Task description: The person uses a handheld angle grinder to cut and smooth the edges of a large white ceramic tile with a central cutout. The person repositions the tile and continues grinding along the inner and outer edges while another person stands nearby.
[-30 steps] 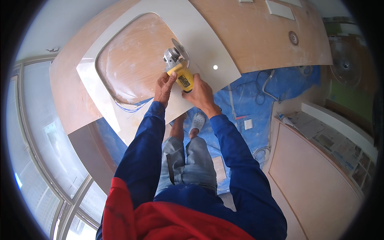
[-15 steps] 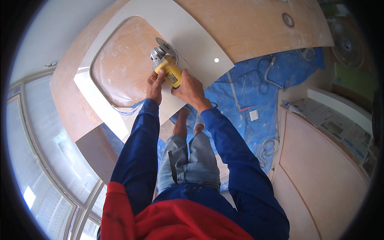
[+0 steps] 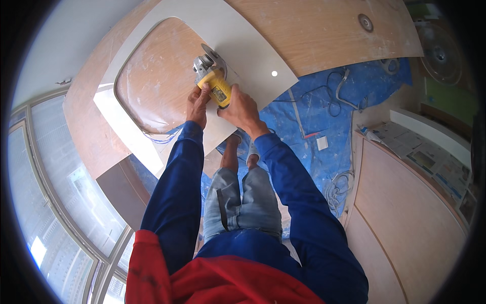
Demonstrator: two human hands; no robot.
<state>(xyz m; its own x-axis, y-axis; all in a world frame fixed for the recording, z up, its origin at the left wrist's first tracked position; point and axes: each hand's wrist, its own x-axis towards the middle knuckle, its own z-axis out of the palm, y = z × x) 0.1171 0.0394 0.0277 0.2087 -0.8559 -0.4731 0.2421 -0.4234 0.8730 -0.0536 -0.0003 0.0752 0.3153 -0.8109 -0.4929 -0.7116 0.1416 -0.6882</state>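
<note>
A yellow angle grinder (image 3: pixel 219 90) with a grey metal head and disc is held over a white sheet (image 3: pixel 248 60) lying on plywood. My left hand (image 3: pixel 197 108) is closed on the grinder's near side below the head, thumb on the yellow housing. My right hand (image 3: pixel 243 114) grips the rear of the body. The sheet has a large rounded-corner opening (image 3: pixel 152 76), with pale, scuffed wood showing inside it, and a small white round spot (image 3: pixel 274 74) at the right. The disc stands near the opening's right edge; whether it touches the sheet I cannot tell.
Plywood (image 3: pixel 319 35) bearing a metal disc (image 3: pixel 365 22) spans the top. Blue sheeting (image 3: pixel 314 116) on the floor holds hoses, cords and coiled cable (image 3: pixel 339 190). A low wooden partition topped with papers (image 3: pixel 405 152) stands at right, a framed window (image 3: pixel 66 177) at left. My legs are below the sheet.
Since a second ago the grinder and both hands shifted left in the picture as the view moved slightly. Over the last half second they edged a little right and up, grip unchanged.
</note>
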